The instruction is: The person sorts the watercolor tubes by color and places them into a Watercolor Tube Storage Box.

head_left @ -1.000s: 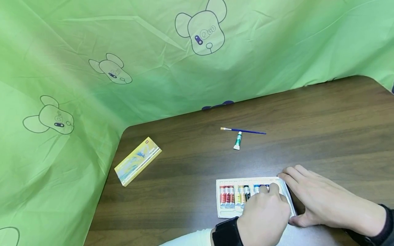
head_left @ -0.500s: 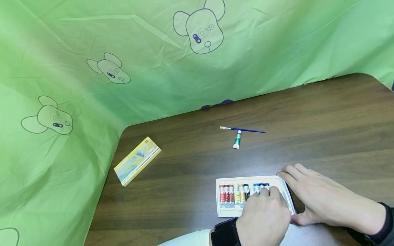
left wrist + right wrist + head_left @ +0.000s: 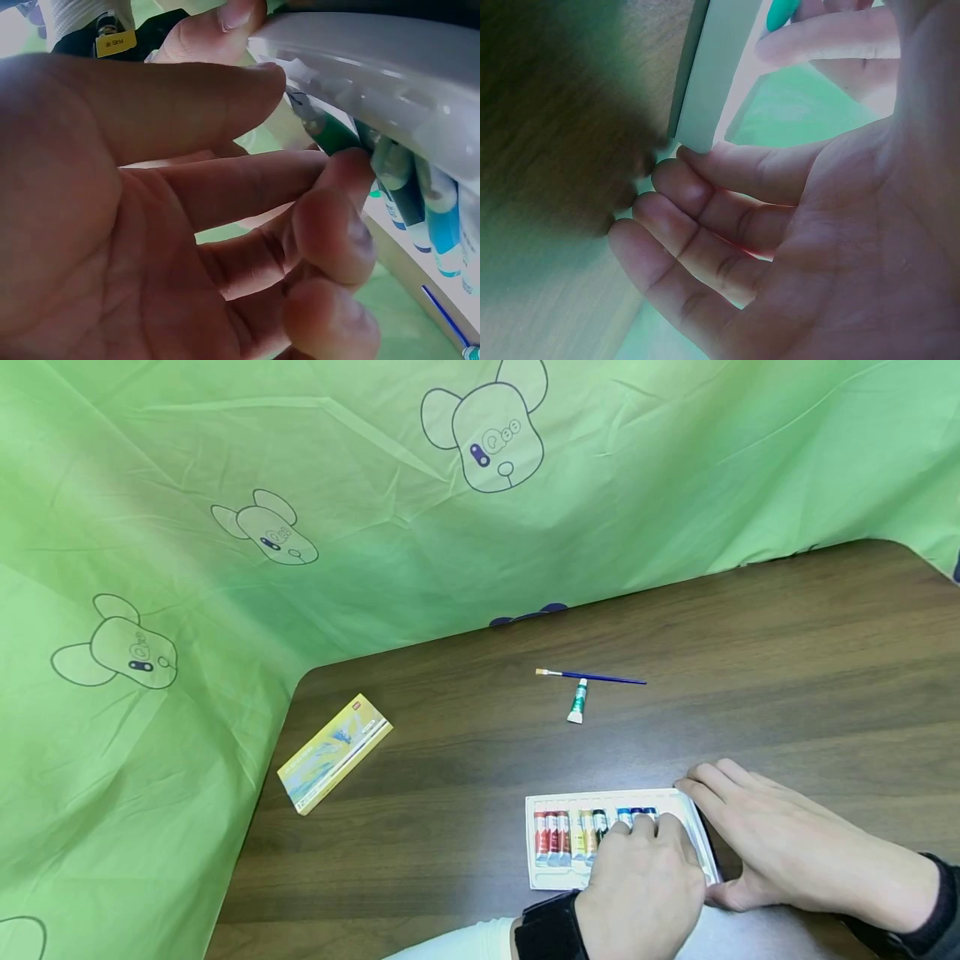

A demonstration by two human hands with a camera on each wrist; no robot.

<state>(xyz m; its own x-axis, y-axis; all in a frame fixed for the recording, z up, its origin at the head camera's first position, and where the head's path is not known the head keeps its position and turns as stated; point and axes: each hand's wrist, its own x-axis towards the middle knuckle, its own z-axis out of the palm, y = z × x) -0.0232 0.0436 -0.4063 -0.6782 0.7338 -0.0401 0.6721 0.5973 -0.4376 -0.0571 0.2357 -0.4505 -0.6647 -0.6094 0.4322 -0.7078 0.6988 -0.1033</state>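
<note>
A white plastic tray point(image 3: 564, 882) of several paint tubes lies at the table's near side. My left hand point(image 3: 645, 885) reaches over its right half from the front, hiding the tubes beneath. In the left wrist view, the thumb lies by the tray's edge and the curled fingers point(image 3: 334, 232) meet a green paint tube point(image 3: 334, 136) there; thumb and index finger pinch it. My right hand point(image 3: 787, 843) spans the tray's right end, fingertips at the far corner and thumb at the near one. Red, yellow and black tubes point(image 3: 552, 837) show on the left; blue ones point(image 3: 637, 815) show beyond my knuckles.
A blue-handled paintbrush point(image 3: 600, 677) and a loose green paint tube point(image 3: 577, 702) lie beyond the tray. A yellow box point(image 3: 335, 754) rests near the table's left edge. A pale sheet point(image 3: 723, 935) extends below the hands. Green cloth point(image 3: 375, 543) hangs along the table's back and left.
The left hand's fingers have drawn slightly nearer in the tray, exposing more of the blue tubes. The right hand keeps its place at the tray's end.
</note>
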